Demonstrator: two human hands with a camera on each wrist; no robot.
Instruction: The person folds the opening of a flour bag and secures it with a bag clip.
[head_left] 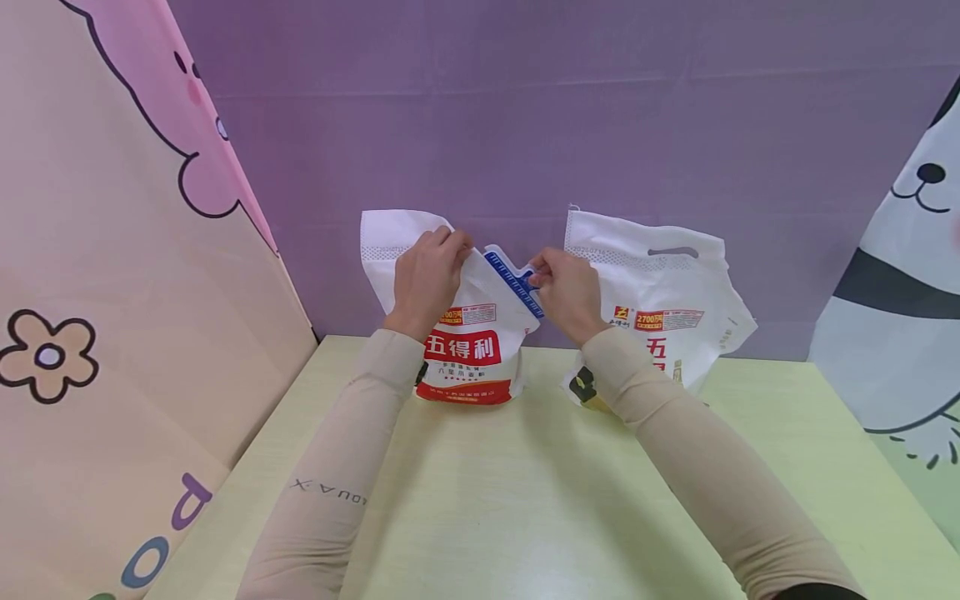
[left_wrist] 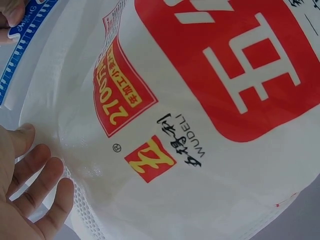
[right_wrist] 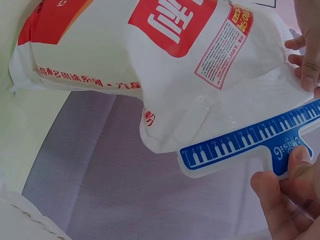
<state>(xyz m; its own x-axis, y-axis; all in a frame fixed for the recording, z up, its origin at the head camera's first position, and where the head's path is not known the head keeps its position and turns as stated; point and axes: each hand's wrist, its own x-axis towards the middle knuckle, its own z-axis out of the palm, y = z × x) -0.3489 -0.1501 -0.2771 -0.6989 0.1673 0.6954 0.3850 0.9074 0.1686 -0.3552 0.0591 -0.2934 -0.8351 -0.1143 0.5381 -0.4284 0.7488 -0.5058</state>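
Observation:
A white flour bag (head_left: pixel 465 346) with red print stands on the table at centre left, its top slanting down on the right. My left hand (head_left: pixel 429 275) pinches its upper edge; in the left wrist view the fingers (left_wrist: pixel 37 182) curl at the white rim. With thumb and fingers, my right hand (head_left: pixel 567 292) grips the handle of a blue and white clip (head_left: pixel 513 282) printed with piano keys. The clip (right_wrist: pixel 240 145) lies along the bag's slanted right edge; whether both jaws enclose the edge I cannot tell.
Another white flour bag (head_left: pixel 645 242) with a cut-out handle stands to the right, partly behind my right forearm. The pale table (head_left: pixel 525 500) meets a purple backdrop (head_left: pixel 525 125). Cartoon-printed panels stand at the left (head_left: pixel 90 250) and right (head_left: pixel 900 333).

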